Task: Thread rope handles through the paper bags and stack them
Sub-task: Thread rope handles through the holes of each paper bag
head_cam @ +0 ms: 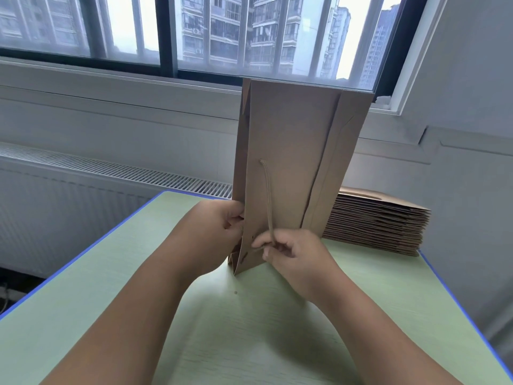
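Here's the brown paper bag (291, 140), flattened and stood on end near the middle of the green table (249, 343), its creased side folds showing along the right. A tan rope (268, 195) comes out of a hole partway up the near face and hangs straight down to the bottom corner.

Behind and to the right, a tall stack of flat bags (380, 220) sits at the table's far right corner, just beside the upright bag. The blue table edge (111, 232) runs close on the left, with a radiator grille (111, 168) and a window (249, 37) beyond. The near half of the tabletop, under the forearms, lies open.

Now the hands, working side by side low on the bag. The left hand (216, 232) grips the bag's left edge, fingers curled round it. The right hand (291, 251) pinches the lower end of the rope between thumb and fingertips, right against the bag's near face.
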{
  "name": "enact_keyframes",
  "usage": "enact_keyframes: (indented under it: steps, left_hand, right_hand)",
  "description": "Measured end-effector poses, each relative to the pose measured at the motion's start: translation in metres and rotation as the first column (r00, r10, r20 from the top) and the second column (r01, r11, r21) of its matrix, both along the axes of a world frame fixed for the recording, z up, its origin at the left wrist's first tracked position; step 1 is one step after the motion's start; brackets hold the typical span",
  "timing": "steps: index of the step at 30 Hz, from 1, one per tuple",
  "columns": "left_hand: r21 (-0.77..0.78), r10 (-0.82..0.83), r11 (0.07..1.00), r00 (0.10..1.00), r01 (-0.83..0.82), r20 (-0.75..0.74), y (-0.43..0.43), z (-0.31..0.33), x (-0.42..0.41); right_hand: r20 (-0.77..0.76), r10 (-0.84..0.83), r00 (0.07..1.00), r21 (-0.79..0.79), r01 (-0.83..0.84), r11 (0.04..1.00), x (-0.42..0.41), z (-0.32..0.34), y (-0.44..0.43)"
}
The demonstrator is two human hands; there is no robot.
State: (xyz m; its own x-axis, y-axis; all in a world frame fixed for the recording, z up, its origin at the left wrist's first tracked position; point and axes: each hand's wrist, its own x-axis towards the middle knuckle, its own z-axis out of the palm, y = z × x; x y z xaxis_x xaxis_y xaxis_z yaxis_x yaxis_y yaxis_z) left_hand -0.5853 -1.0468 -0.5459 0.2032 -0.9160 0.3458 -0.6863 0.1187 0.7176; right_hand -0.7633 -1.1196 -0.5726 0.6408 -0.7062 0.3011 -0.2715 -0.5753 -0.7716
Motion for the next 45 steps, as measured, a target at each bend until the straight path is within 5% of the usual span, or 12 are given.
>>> enact_keyframes:
  steps: [9, 18, 30, 45]
  left_hand:
    - [0.01, 0.008, 1.0, 1.0, -0.008, 0.02, 0.0, -0.002, 0.0]
    - [-0.012, -0.048, 0.999, 0.996, 0.048, -0.073, 0.0, -0.001, -0.003]
    - [-0.015, -0.053, 0.999, 0.995, 0.052, -0.083, -0.003, -0.005, 0.0]
    - [-0.015, -0.095, 0.995, 0.987, 0.094, -0.128, -0.005, -0.007, -0.002]
  right_hand:
    - [-0.13, -0.043, 0.991, -0.012, 0.042, 0.999, 0.0, -0.003, -0.001]
    - [0.179, -0.041, 0.983, 0.066, 0.03, 0.997, 0.001, 0.001, 0.002]
    - [0.297, -0.02, 0.955, 0.05, 0.005, 0.999, 0.005, -0.005, 0.004]
    - [0.208, -0.093, 0.974, -0.122, 0.121, 0.985, 0.009, -0.008, 0.004]
